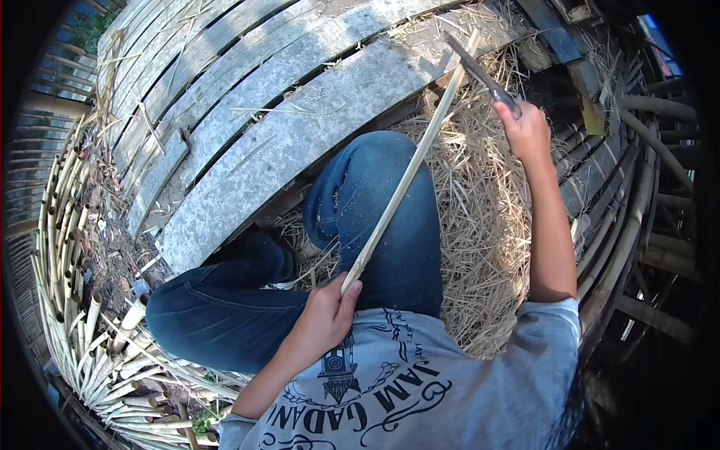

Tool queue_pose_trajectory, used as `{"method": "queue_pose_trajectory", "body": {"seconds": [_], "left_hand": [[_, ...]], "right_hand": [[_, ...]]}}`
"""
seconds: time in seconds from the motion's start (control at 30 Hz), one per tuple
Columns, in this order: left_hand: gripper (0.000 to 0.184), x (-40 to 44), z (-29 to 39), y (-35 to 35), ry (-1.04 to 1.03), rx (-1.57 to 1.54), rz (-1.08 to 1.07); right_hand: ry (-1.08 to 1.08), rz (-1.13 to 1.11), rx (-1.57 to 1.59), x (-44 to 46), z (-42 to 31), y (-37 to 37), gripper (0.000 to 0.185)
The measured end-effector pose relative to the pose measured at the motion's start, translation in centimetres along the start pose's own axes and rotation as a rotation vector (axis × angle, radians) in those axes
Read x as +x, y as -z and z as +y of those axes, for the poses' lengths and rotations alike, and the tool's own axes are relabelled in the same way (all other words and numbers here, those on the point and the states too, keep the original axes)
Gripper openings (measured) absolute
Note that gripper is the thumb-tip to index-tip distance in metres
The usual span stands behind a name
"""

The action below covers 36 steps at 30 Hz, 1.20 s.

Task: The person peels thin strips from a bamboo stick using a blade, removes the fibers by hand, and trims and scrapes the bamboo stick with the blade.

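Note:
My left hand [327, 313] is closed around the near end of a long pale bamboo strip [401, 196], close to my belly. The strip slants up and to the right across my raised knee, its far end near the edge of the planks. In my closed right hand [527, 133] is the handle of a dark-bladed knife [477, 69]. The blade points up and left and crosses the strip near its far end; whether they touch, I cannot tell.
A weathered plank platform [292, 142] lies ahead and left. Pale bamboo shavings [484, 247] cover the ground right of my knee. Bundled bamboo poles [64, 247] stand at the left, with cut ends [127, 382] below. More poles [637, 202] line the right side.

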<state>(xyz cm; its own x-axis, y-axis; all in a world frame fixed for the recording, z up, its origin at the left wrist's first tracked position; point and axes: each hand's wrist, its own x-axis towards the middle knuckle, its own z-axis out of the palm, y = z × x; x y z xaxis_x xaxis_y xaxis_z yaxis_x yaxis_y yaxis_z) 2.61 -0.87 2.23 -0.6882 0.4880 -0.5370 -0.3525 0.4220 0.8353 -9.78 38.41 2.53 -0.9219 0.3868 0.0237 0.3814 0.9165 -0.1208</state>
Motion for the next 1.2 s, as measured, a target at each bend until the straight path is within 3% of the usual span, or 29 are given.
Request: {"method": "queue_pose_trajectory", "body": {"seconds": [0.03,0.07,0.17,0.23,0.3,0.5,0.57,0.63,0.7,0.77,0.87,0.97,1.0,1.2], "left_hand": [[0.024,-0.7,-1.2,0.1,-0.010,0.001,0.003],[0.024,-1.5,-3.0,0.5,0.004,0.055,-0.029],[0.024,-2.9,-4.4,2.1,0.012,0.032,-0.078],[0.025,-3.0,-4.6,2.3,0.107,-0.106,-0.151],[0.026,-2.4,-5.1,2.6,0.122,-0.132,-0.181],[0.029,-2.5,-5.0,3.3,0.192,-0.074,-0.261],[0.029,-2.9,-4.8,3.1,0.174,0.003,-0.189],[0.028,-3.5,-4.0,2.6,0.165,0.038,-0.154],[0.028,-4.3,-4.1,2.2,0.153,0.063,-0.114],[0.026,-4.9,-4.7,2.1,0.063,0.168,-0.110],[0.025,-6.0,-4.7,2.6,0.130,0.091,-0.121],[0.025,-5.6,-5.5,2.5,0.162,-0.035,-0.100],[0.025,-5.1,-5.9,2.6,0.168,-0.076,-0.132],[0.034,-3.5,-5.8,3.1,0.269,-0.222,-0.211]], "right_hand": [[-0.372,-0.053,0.092,2.1,2.4,1.1,0.080],[-0.507,0.004,0.034,3.0,5.1,2.4,0.085],[-0.589,0.058,-0.228,1.0,9.4,4.9,0.083],[-0.496,0.073,-0.039,-2.0,10.1,3.4,0.072],[-0.415,0.110,0.589,-6.2,8.0,0.1,0.061],[0.274,-0.126,0.318,-11.1,-4.7,-0.4,0.069],[0.327,-0.183,0.272,-9.8,-4.8,-0.7,0.069],[0.519,-0.077,0.160,-7.5,-3.5,-1.3,0.065],[0.226,-0.012,0.162,-3.9,-0.2,-1.6,0.062],[-0.381,-0.097,0.042,0.5,3.0,0.9,0.073],[-0.418,0.029,-0.102,0.1,7.4,2.8,0.077],[-0.391,0.075,0.348,-3.4,9.0,-0.1,0.064],[-0.367,0.093,0.647,-5.8,6.3,-0.6,0.060],[-0.161,-0.196,1.066,-15.2,-3.1,-4.4,0.065]]}}
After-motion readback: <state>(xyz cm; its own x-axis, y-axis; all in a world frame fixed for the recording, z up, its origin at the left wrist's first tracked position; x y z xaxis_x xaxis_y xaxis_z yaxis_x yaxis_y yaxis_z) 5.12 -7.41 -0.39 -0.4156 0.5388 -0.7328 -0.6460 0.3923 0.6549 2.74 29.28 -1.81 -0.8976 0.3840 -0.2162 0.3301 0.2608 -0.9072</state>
